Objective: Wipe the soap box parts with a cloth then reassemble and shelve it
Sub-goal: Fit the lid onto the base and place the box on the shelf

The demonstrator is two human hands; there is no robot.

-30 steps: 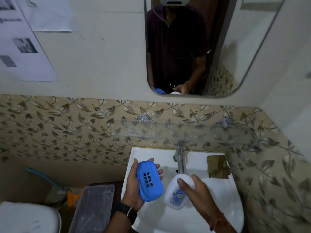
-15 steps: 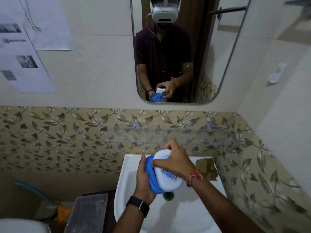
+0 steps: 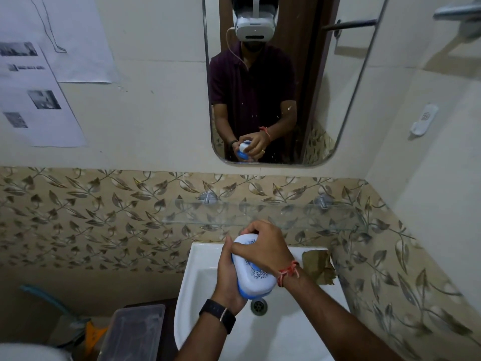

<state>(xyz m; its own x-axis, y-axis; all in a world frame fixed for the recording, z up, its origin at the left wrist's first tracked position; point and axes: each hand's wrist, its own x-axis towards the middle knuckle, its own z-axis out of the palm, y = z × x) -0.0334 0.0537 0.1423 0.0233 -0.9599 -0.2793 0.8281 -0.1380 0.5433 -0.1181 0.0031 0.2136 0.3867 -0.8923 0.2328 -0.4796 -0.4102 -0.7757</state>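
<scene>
A person stands at a white sink (image 3: 192,280) holding a soap box (image 3: 253,272) in both hands above the basin, just over the drain (image 3: 259,306). The left hand (image 3: 229,277), with a dark watch at its wrist, wraps around the box from the left and underneath. The right hand (image 3: 263,247), with a red thread at its wrist, closes over the top end of the white lid. Half a second ago the white lid stood partly apart from the blue base, with much of the blue showing on the left; now the lid sits down over the base and only a thin blue edge shows at the bottom. A second ago the two parts were separate, one in each hand. A brown cloth (image 3: 318,265) lies on the sink's back right corner, well apart from the hands. A clear glass shelf (image 3: 299,213) hangs on the leaf-patterned tiles just beyond the hands. Above it a mirror (image 3: 335,100) reflects the person and the box.
</scene>
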